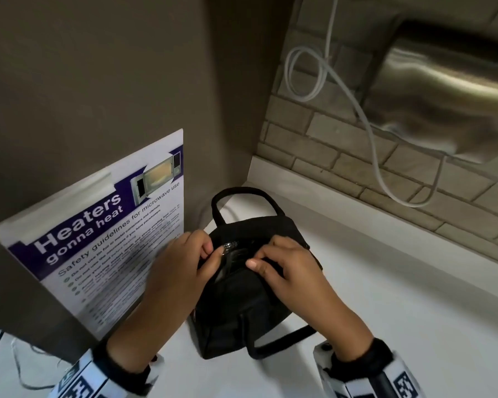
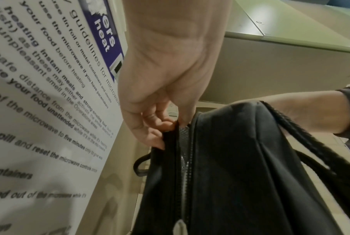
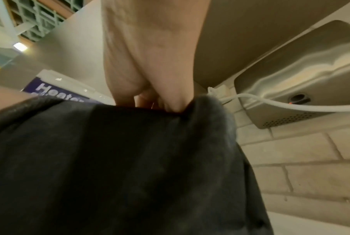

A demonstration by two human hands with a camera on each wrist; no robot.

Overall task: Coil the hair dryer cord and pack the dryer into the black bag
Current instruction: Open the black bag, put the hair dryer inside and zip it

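- Black bag [image 1: 242, 305] — stands on the white counter [image 1: 400, 282], just beside the microwave poster [image 1: 98, 239]; one handle [image 1: 242, 196] arches at the far end, the other lies at the near end.
- Contents: through the part-open zip [image 1: 227, 254] a dark, glossy object shows; whether it is the dryer cannot be told.
- Left hand [image 1: 184, 262]: fingers curled, pinching the bag's edge beside the zip at its far end.
- Right hand [image 1: 285, 268]: fingers curled, gripping the opposite edge of the opening.
- Axis: the bag's length and zip run from the wearer toward the brick wall [image 1: 342, 156] — opening upward.
- A white cable [image 1: 365, 124] hangs on that wall.
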